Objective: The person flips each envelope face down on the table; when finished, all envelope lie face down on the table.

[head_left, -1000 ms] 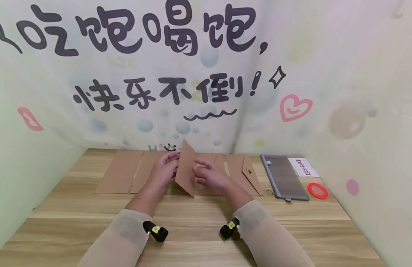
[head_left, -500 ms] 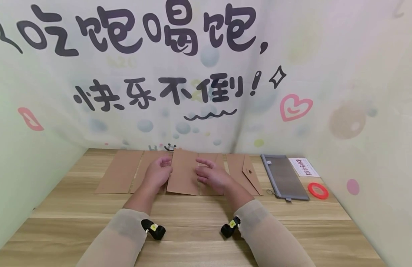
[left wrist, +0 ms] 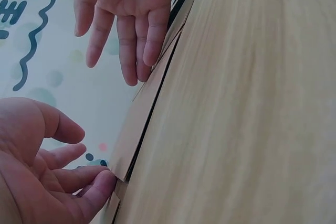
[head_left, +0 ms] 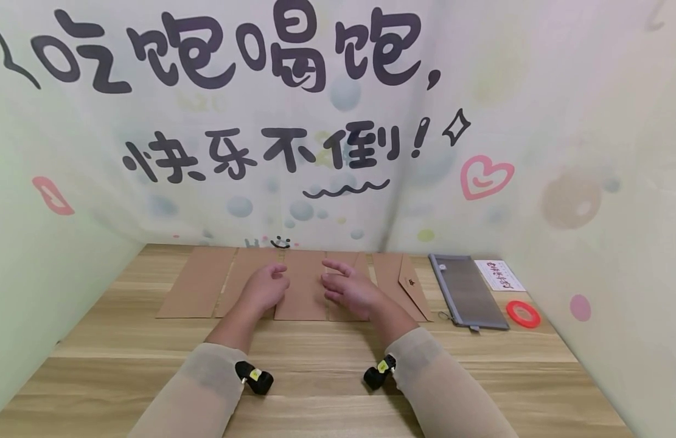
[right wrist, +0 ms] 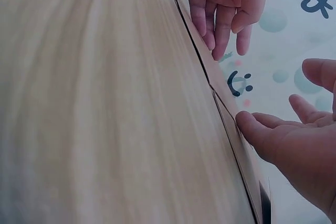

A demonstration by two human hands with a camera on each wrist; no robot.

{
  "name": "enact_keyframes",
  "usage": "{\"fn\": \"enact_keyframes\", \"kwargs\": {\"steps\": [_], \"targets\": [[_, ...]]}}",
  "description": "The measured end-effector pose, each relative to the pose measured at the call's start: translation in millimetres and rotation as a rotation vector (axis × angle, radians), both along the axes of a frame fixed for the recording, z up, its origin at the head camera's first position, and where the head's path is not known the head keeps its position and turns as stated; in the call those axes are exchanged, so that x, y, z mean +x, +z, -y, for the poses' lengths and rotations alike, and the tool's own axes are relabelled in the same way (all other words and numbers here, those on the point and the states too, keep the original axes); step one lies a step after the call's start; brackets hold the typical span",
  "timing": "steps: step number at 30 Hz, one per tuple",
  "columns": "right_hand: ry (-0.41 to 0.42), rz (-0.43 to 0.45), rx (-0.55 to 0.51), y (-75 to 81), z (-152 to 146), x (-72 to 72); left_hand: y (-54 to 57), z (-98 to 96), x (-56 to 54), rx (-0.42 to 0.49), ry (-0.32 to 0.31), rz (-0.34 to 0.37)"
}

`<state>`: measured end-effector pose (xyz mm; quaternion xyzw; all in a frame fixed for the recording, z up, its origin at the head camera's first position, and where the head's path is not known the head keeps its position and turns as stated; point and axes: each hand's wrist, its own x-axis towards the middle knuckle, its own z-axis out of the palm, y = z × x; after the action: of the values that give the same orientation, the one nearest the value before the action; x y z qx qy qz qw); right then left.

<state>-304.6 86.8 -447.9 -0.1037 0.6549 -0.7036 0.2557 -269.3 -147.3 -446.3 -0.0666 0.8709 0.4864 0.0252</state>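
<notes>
A brown kraft envelope (head_left: pixel 300 292) lies flat in the middle of a row of similar ones along the back of the table. At its left edge is my left hand (head_left: pixel 265 288), fingers loosely bent; in the left wrist view those fingertips (left wrist: pixel 107 178) touch or nearly touch the paper's edge. My right hand (head_left: pixel 353 288) hovers at the envelope's right side with fingers spread and holds nothing. Below it lies another brown envelope (head_left: pixel 343 311), partly covered by that hand. Farther right, an envelope with a pointed flap (head_left: pixel 411 283) shows a small dark print.
Two more brown pieces, one at far left (head_left: pixel 198 283) and one beside it (head_left: pixel 236 274), continue the row. To the right lie a grey mesh zip pouch (head_left: pixel 469 292), a white printed card (head_left: pixel 499 275) and a red ring (head_left: pixel 523 314). A printed curtain (head_left: pixel 206 121) hangs behind the table.
The middle envelope stood raised on edge between both hands, then tipped down and now lies flat in the row. The left hand has let go of it; the right hand has barely moved.
</notes>
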Motion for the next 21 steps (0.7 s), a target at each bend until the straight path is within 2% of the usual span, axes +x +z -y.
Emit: {"fn": "enact_keyframes", "kwargs": {"steps": [5, 8, 11, 15, 21], "targets": [[-0.020, -0.028, -0.001, 2.8, -1.7, -0.1, 2.1, -3.0, 1.2, 0.019, 0.018, -0.041], [-0.065, -0.093, 0.031, 8.3, -7.5, 0.7, 4.5, -12.0, 2.3, 0.111, 0.035, -0.076], [-0.109, -0.143, 0.078, 17.4, -17.6, 3.8, 6.8, -27.4, 3.6, 0.244, 0.030, -0.093], [-0.134, -0.143, 0.102, 26.9, -35.2, 8.2, 9.9, -52.2, 4.2, 0.381, 0.006, -0.094], [-0.176, -0.136, 0.114, 23.9, -63.3, 4.8, 13.0, -78.9, 2.0, 0.428, -0.022, -0.101]]}}
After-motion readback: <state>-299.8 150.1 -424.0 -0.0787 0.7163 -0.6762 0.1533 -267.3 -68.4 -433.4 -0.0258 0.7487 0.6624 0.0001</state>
